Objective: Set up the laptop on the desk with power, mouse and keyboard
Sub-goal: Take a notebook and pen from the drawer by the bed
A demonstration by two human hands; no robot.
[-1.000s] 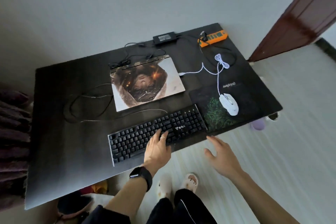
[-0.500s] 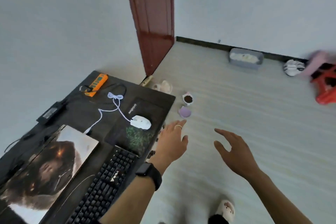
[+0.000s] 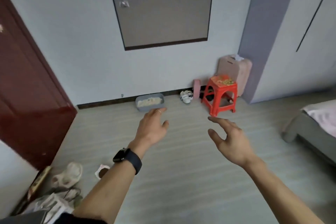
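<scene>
Your left hand [image 3: 151,129]: fingers loosely spread, holding nothing, above the floor [image 3: 181,178].
Your right hand [image 3: 231,141]: fingers spread and relaxed, touching nothing, near the red stool [image 3: 221,94].

A red stool [image 3: 223,82] stands beyond the right hand [image 3: 232,140], a grey tray [image 3: 143,108] just past the left hand [image 3: 151,129]; shoes [image 3: 67,174] lie left of that arm, by the door [image 3: 27,78].

Laptop, keyboard, mouse, desk, all out of frame
</scene>
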